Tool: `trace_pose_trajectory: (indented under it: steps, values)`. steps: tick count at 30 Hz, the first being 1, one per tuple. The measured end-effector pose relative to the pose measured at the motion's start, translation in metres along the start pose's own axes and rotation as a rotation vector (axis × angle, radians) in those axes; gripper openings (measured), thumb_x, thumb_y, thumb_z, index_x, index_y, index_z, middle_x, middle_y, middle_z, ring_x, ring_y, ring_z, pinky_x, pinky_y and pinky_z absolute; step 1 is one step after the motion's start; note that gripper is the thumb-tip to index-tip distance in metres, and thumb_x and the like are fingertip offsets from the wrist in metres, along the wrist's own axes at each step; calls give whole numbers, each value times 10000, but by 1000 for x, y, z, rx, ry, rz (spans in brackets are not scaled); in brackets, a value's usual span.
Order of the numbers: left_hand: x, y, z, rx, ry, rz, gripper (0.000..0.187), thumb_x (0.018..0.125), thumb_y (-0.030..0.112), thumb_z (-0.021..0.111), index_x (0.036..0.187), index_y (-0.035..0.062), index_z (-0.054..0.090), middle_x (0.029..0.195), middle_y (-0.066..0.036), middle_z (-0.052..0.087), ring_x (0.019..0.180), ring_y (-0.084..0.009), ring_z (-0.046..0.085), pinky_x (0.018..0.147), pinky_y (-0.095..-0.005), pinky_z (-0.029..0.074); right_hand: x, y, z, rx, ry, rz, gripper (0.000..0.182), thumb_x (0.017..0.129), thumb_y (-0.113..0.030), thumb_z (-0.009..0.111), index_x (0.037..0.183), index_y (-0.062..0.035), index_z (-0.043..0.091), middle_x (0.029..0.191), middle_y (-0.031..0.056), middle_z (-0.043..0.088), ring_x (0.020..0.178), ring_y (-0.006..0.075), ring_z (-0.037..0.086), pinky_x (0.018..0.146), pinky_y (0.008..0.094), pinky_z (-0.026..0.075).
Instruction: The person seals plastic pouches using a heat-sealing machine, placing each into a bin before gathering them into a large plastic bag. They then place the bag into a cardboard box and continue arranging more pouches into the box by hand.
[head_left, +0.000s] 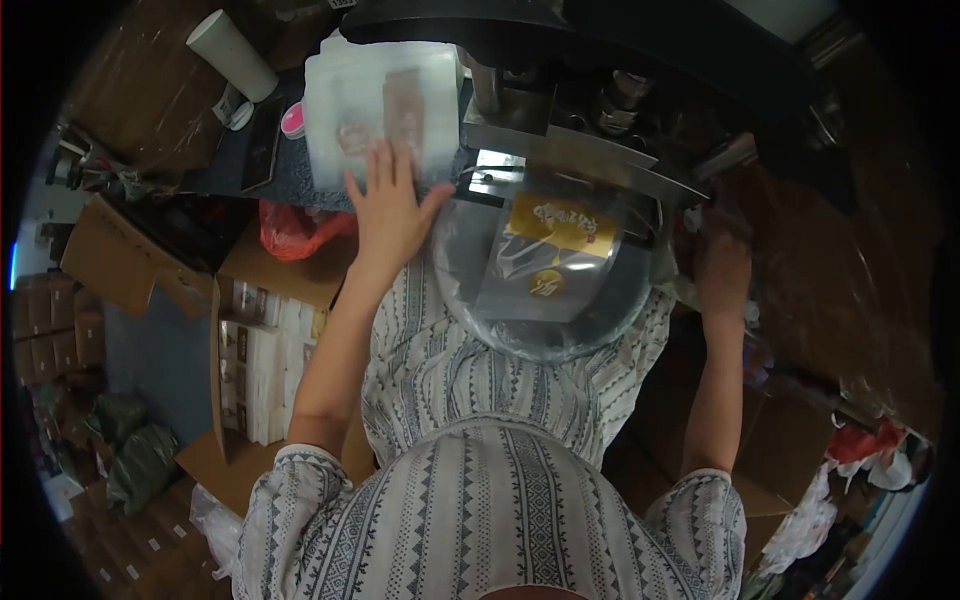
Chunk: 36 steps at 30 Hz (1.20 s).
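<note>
My left hand (390,212) lies with fingers spread on a stack of frosted, translucent plastic bags (335,105), which show faint brownish prints. My right hand (722,268) is at the right side of the machine, blurred and in shadow; its fingers and anything in them cannot be made out. Between my hands, a clear pouch (545,265) with a yellow printed band and a round yellow mark lies flat on a round, plastic-wrapped platform (455,290). The dark machine (640,50) with metal plates stands over the platform's far edge.
A white roll (232,55) and a small tub with a pink top (292,121) are at the back left. Below the bench edge hangs a red plastic bag (305,230). An open cardboard box (228,370) holding packed cartons stands at my left. Brown wrapped surfaces flank the machine.
</note>
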<state>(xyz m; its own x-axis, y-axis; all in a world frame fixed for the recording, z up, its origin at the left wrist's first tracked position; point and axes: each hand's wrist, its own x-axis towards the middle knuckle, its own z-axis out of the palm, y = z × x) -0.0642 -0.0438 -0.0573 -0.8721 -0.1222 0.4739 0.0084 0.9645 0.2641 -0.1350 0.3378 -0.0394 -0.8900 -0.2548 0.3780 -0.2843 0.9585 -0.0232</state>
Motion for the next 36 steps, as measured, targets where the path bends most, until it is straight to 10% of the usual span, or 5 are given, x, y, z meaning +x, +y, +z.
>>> trace_pose_trajectory:
  steps: [11,17,27,32,36]
  values:
    - [-25,-4,-51,-107,-89,-168,115,799,64,597,909,54,630,834,-106,617,744,-324,582,694,-377,455,4,-12,-43,19,-249,179,166,772,-46,586,935,-35,617,891,184,627,798,391,609,715,445,511]
    - [-32,44,-73,-269,-15,-104,165,740,4,629,895,60,627,810,-110,611,706,-319,598,596,-373,466,13,-77,-89,885,-225,246,257,720,-136,758,897,-20,613,805,85,589,660,236,587,607,321,493]
    - [-34,73,-64,-547,-304,104,143,741,17,636,879,52,643,780,-107,625,663,-287,614,565,-332,465,20,-133,-78,1026,-232,-151,360,690,-224,796,930,-19,621,802,61,595,634,155,580,563,277,481]
    - [-5,80,-22,-989,-817,-476,179,864,200,636,848,24,664,669,-97,627,561,-169,597,530,-291,437,20,-105,-73,923,-156,22,317,734,-209,766,952,-26,627,829,67,618,632,163,574,571,284,474]
    - [11,87,4,-1365,-739,-744,223,875,241,631,850,22,667,657,-81,617,568,-147,589,529,-290,438,11,-74,-74,705,-134,76,295,771,-144,711,1034,-50,615,884,115,634,679,216,606,598,320,482]
